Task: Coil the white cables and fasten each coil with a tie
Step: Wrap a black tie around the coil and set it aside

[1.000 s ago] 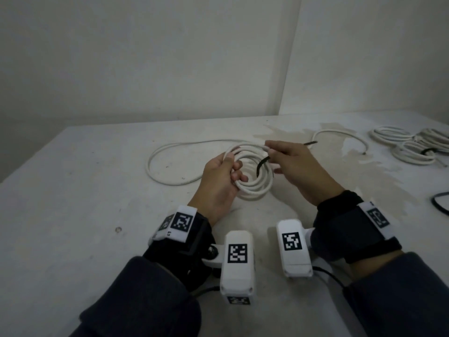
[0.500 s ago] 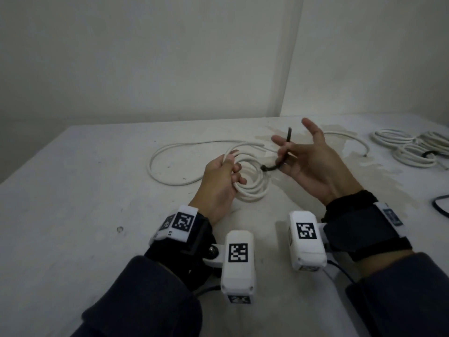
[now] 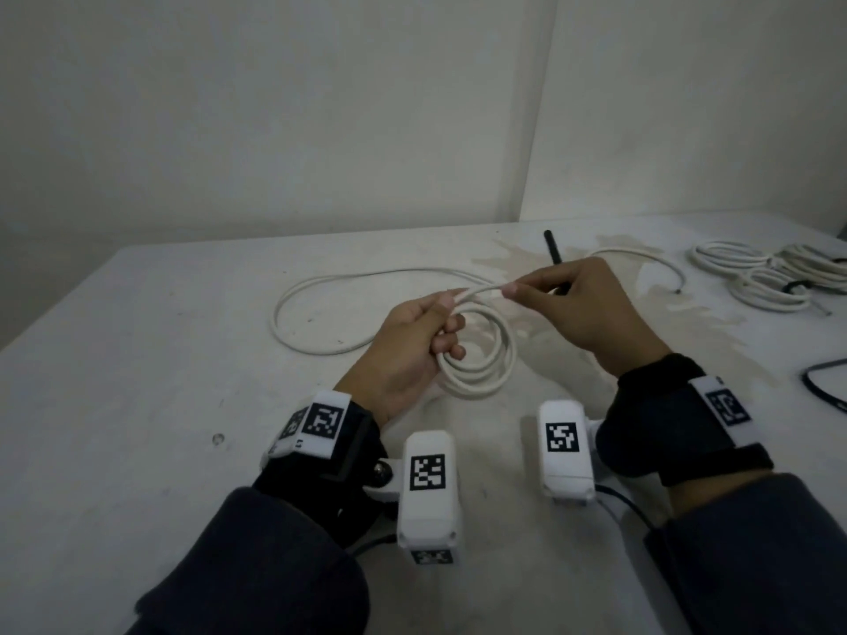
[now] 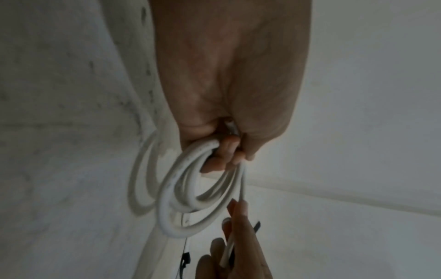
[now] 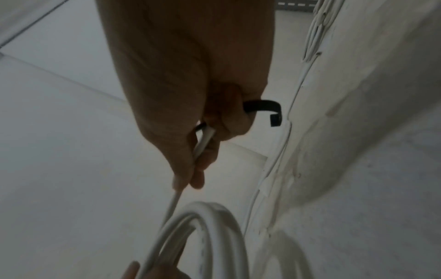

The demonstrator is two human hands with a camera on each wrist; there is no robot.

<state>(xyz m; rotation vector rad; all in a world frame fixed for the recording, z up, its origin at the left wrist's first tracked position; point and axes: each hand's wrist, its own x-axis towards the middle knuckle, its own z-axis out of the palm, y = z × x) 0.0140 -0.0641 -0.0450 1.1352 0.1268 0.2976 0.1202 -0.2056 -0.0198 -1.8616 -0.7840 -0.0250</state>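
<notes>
My left hand (image 3: 412,341) grips a small coil of white cable (image 3: 486,359) just above the table; its fingers curl through the loops (image 4: 190,188). The cable's free length (image 3: 321,286) lies in a wide loop on the table to the left and far side. My right hand (image 3: 582,309) pinches the cable strand (image 5: 203,143) a short way right of the left hand. The same hand also holds a black tie (image 3: 552,247), whose end sticks up behind the fingers and curls out to the side (image 5: 264,105).
Finished white coils (image 3: 770,277), one with a black tie, lie at the far right of the white table (image 3: 137,405). A dark cable loop (image 3: 825,387) lies at the right edge. Walls meet in a corner behind the table.
My right hand, which held the tie with fingers spread, has come down and pinched the cable strand beside the left hand. The left hand keeps its hold on the coil.
</notes>
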